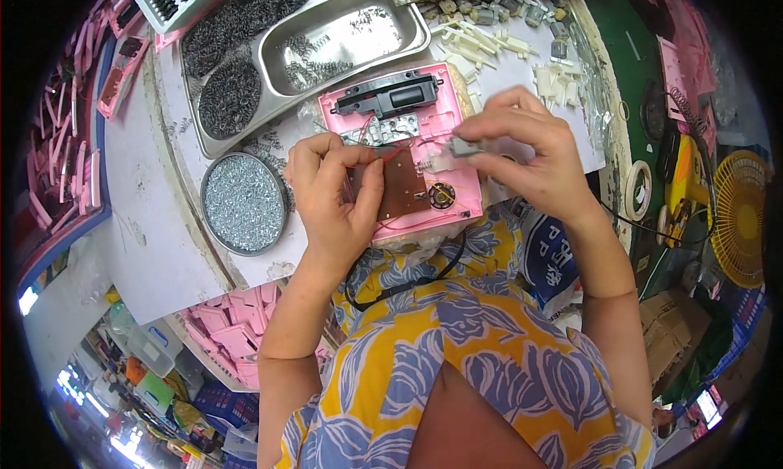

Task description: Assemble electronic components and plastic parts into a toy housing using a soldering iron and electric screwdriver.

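Observation:
A pink plastic housing [451, 101] lies face up in front of me, tilted slightly. A black rectangular part [397, 99] sits at its far end, with a silvery metal piece below it. Nearer to me are a brown circuit board [405, 182], a round speaker [442, 195] and loose red and yellow wires. My left hand [330, 183] is over the housing's left edge, thumb and fingers pinched on thin wires at the board. My right hand [534, 151] pinches a small grey block, apparently a small motor [466, 148], above the housing's right side beside a whitish plastic part [443, 161].
A metal tray [269, 57] of black springs stands at the far left, near a round tin of small screws [244, 203]. White plastic parts [559, 84] and small motors [534, 15] lie at the far right. A tape roll [638, 189] and yellow fan [740, 218] are farther right.

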`<state>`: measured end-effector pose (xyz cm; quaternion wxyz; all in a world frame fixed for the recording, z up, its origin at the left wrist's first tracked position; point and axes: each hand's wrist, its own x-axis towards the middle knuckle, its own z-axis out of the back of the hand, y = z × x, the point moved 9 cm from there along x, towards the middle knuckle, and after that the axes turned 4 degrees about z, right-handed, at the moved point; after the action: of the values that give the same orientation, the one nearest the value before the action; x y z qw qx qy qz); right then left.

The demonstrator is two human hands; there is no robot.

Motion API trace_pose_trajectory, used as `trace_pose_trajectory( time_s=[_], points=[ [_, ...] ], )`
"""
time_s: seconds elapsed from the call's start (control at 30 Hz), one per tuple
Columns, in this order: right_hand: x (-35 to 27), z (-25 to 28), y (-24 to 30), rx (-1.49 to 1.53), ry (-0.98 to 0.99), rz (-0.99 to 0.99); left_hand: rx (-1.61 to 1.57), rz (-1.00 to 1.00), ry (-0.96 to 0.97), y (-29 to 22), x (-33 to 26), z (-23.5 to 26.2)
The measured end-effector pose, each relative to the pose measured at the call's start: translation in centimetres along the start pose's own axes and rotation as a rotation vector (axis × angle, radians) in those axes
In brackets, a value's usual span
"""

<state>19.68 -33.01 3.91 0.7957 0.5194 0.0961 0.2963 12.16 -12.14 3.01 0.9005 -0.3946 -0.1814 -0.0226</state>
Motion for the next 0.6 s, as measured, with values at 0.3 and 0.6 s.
trace_pose_trajectory(
  time_s=[0.3, 0.6],
  points=[
    [2.8, -2.1, -0.2, -0.250, 0.032, 0.086, -0.108, 0.014, -0.086, 1.0, -0.4, 0.3],
    [3.4, -2.3, 0.4, -0.513, 0.109, -0.120, -0.359, 0.076, -0.026, 1.4, 0.5, 1.5]
  ],
)
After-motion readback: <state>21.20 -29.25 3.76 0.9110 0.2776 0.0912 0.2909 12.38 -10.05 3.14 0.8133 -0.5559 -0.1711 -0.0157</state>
